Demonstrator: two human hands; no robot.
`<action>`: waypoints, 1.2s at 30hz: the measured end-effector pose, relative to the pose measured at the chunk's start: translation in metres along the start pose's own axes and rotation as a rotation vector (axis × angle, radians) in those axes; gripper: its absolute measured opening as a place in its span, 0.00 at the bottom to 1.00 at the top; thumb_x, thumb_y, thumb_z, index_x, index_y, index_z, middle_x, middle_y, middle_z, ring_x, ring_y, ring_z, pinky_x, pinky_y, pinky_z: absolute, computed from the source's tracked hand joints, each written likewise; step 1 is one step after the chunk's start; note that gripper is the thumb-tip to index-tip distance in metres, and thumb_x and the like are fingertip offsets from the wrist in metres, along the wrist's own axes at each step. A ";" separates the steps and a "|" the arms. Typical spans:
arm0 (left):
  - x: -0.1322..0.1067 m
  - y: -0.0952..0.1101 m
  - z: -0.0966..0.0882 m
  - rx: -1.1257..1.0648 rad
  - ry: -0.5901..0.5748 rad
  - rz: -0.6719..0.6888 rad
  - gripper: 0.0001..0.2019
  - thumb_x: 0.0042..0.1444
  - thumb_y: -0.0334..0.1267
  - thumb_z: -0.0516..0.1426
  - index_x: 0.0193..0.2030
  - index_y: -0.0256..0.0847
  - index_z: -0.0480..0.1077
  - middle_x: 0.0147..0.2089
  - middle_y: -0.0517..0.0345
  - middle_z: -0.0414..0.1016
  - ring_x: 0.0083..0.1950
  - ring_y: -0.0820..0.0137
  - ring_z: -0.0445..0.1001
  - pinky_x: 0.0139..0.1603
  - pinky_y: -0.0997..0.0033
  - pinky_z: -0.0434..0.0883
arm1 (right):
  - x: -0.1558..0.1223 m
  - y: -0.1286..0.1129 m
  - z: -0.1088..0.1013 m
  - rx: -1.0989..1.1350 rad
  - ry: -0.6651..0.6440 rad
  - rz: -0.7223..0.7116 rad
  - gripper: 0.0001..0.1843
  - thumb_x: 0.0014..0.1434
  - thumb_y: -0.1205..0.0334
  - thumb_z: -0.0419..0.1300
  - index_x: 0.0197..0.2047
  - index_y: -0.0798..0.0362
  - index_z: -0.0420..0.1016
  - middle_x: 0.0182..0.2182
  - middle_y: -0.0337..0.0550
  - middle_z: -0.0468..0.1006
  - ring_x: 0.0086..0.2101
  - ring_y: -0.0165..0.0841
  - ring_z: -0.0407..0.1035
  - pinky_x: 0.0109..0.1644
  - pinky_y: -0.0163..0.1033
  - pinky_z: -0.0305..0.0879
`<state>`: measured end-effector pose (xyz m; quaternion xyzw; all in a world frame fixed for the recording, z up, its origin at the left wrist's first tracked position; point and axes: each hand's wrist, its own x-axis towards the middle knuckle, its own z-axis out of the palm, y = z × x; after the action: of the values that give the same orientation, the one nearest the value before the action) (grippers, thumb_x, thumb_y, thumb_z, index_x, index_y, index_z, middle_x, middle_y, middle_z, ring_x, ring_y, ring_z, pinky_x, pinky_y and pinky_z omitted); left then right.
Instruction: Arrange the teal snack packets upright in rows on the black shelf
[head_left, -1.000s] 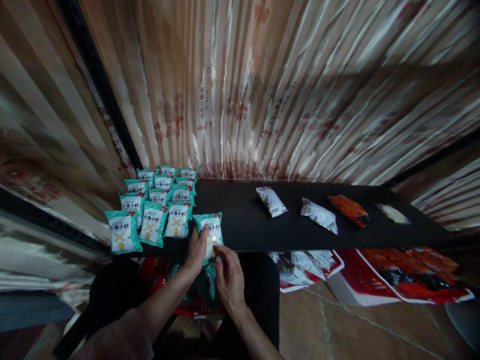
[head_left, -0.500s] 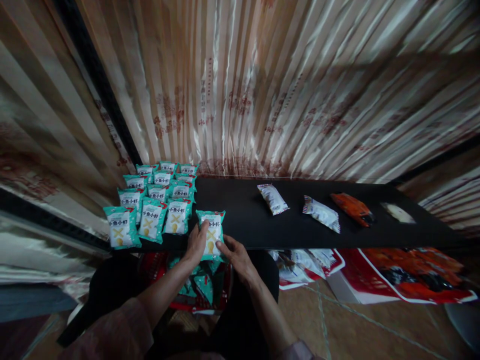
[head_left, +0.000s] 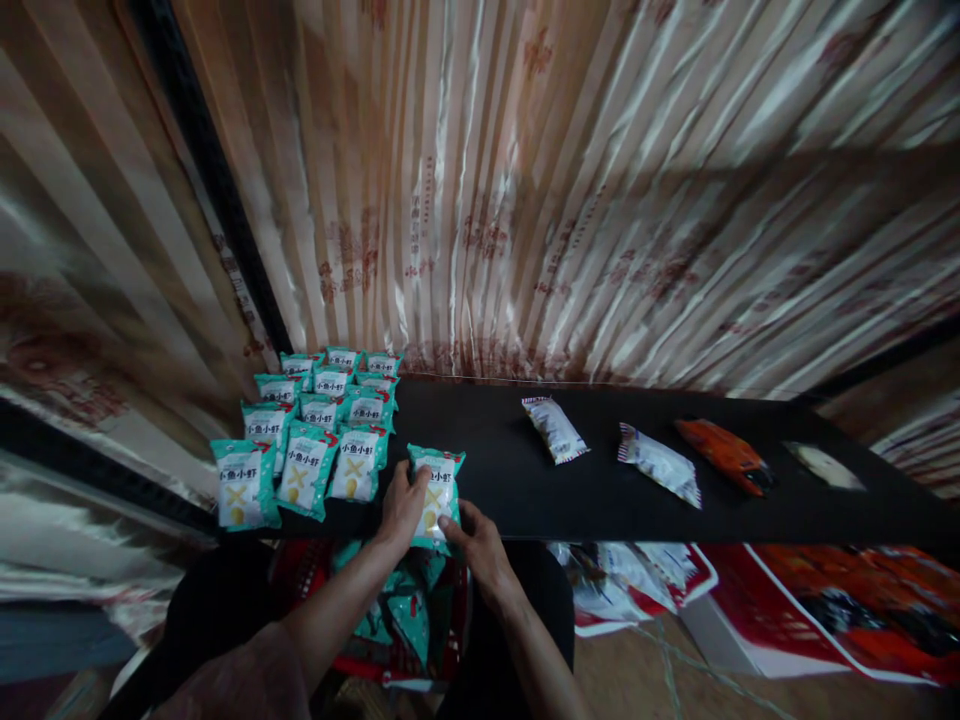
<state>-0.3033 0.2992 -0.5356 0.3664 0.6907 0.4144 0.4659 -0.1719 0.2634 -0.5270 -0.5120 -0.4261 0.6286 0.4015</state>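
A teal snack packet (head_left: 437,488) lies at the front edge of the black shelf (head_left: 525,480), just right of rows of several like teal packets (head_left: 315,420). My left hand (head_left: 401,505) grips the packet's left side, thumb on top. My right hand (head_left: 476,540) pinches its lower right corner. Both hands have their fingers closed on it. Below the shelf, between my arms, a red container (head_left: 397,620) holds more teal packets.
Farther right on the shelf lie two white packets (head_left: 555,430) (head_left: 660,463), an orange packet (head_left: 724,455) and a pale one (head_left: 825,465). A striped curtain (head_left: 525,200) hangs behind. Red and white cartons (head_left: 787,620) sit on the floor at the right.
The teal packet was set down flat on the shelf edge. My right hand slid from over the packet to its lower right corner. The camera tilted slightly.
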 end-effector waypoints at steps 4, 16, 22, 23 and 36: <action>0.006 0.004 0.005 -0.005 0.027 0.008 0.17 0.53 0.48 0.53 0.44 0.40 0.67 0.42 0.50 0.76 0.44 0.62 0.74 0.45 0.65 0.67 | 0.002 -0.009 -0.004 -0.016 -0.052 0.013 0.29 0.43 0.44 0.66 0.43 0.55 0.74 0.37 0.47 0.80 0.39 0.41 0.73 0.46 0.45 0.69; 0.018 0.020 0.017 -0.072 -0.015 0.039 0.15 0.54 0.47 0.52 0.44 0.41 0.67 0.43 0.52 0.77 0.46 0.64 0.74 0.47 0.67 0.67 | 0.038 -0.020 -0.015 -0.181 -0.005 -0.010 0.29 0.44 0.41 0.63 0.39 0.58 0.73 0.32 0.47 0.80 0.34 0.41 0.73 0.37 0.41 0.69; 0.034 0.025 0.022 -0.020 0.027 0.026 0.17 0.55 0.47 0.52 0.47 0.40 0.66 0.47 0.48 0.76 0.49 0.63 0.73 0.49 0.68 0.66 | 0.065 -0.013 -0.018 -0.241 0.029 -0.042 0.25 0.44 0.43 0.63 0.37 0.58 0.74 0.32 0.46 0.80 0.32 0.40 0.73 0.35 0.41 0.69; 0.036 0.025 0.022 -0.004 0.036 0.025 0.17 0.55 0.47 0.52 0.48 0.40 0.65 0.48 0.48 0.75 0.50 0.63 0.73 0.49 0.67 0.66 | 0.068 -0.014 -0.018 -0.256 0.038 -0.046 0.25 0.45 0.44 0.63 0.36 0.58 0.74 0.31 0.46 0.80 0.32 0.39 0.73 0.35 0.40 0.68; 0.040 0.034 0.033 0.265 0.093 0.214 0.20 0.55 0.35 0.48 0.55 0.33 0.63 0.60 0.41 0.64 0.62 0.60 0.61 0.63 0.62 0.55 | 0.118 -0.029 -0.019 -0.287 0.213 -0.133 0.22 0.45 0.54 0.62 0.41 0.57 0.73 0.37 0.50 0.80 0.37 0.41 0.74 0.43 0.42 0.69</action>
<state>-0.2804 0.3560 -0.5256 0.4763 0.7171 0.3835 0.3344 -0.1688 0.3863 -0.5372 -0.5984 -0.4994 0.4755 0.4079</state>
